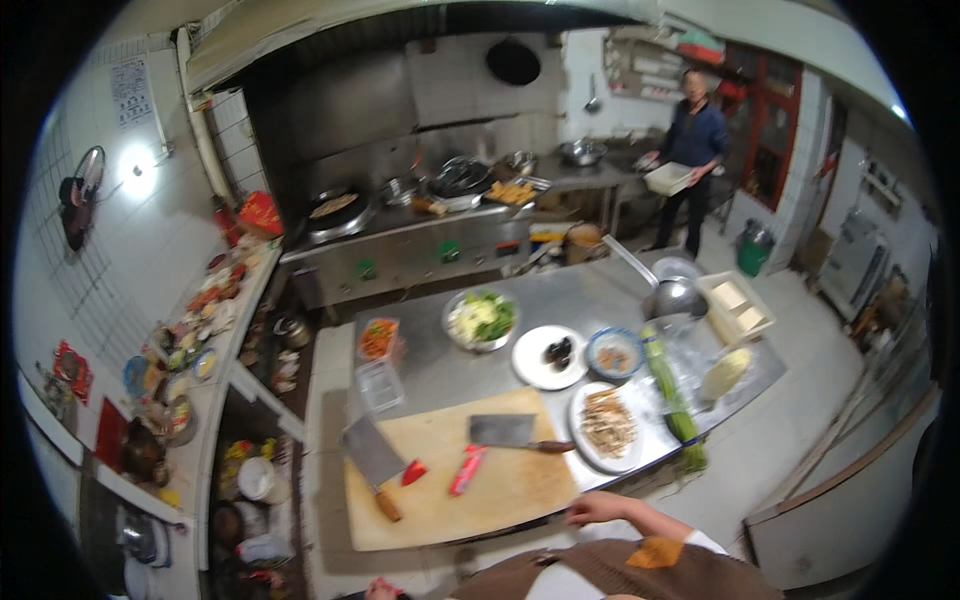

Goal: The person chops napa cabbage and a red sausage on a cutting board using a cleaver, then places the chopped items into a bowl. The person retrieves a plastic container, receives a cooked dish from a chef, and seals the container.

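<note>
My right hand (596,508) hangs just off the front right corner of a wooden cutting board (427,517), its fingers curled; whether it holds something I cannot tell. At the bottom edge, my left hand (381,589) is only partly in view, with something reddish by it. Two cleavers lie on the board: one (375,454) at the left with its handle towards me, the other (502,430) with its dark handle pointing right. Between them are a red piece of vegetable (413,472) and a red and pink packet (468,470).
Beyond the board stand a bowl of chopped greens (481,319), a plate with dark pieces (547,358), a plate of sliced food (606,427), long green stalks (667,390) and a tofu tub (735,307). A person (694,139) holding a pale tub stands at the back right, near the stove (420,251).
</note>
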Motion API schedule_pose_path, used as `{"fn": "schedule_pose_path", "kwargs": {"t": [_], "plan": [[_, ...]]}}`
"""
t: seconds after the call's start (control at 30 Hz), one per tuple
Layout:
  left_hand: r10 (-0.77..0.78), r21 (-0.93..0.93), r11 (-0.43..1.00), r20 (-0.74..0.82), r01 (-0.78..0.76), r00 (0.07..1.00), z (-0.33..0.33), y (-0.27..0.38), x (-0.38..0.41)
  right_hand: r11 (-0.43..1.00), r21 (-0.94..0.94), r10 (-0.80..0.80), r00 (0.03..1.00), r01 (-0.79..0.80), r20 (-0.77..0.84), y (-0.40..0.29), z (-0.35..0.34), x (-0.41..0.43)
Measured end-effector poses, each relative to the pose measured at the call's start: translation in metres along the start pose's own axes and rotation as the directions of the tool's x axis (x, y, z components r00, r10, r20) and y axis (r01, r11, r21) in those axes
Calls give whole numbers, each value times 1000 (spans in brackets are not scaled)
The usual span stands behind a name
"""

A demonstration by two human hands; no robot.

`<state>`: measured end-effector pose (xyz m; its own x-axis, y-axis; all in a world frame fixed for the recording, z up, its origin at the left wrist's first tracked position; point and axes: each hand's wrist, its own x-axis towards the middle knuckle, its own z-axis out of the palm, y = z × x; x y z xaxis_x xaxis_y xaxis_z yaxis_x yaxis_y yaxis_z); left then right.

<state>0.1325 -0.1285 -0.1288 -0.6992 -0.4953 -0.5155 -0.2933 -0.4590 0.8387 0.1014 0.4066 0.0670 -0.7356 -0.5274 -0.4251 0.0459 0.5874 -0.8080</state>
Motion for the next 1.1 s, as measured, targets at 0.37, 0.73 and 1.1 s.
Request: {"fn": "schedule_pose_path", "kwargs": {"t": [0.37, 0.73, 1.1], "plan": [[6, -413, 911, 4, -4, 1000, -32, 52, 93, 672, 263, 740, 648, -693, -181, 130, 112, -72], [-35, 13, 999, -212, 39, 977, 41, 73, 188, 694, 413, 717, 617, -590, -325, 135, 179, -34], [-79, 465, 883, 13, 64, 997, 143, 103, 252, 350, 604, 935, 232, -716, -267, 8, 231, -61]]}}
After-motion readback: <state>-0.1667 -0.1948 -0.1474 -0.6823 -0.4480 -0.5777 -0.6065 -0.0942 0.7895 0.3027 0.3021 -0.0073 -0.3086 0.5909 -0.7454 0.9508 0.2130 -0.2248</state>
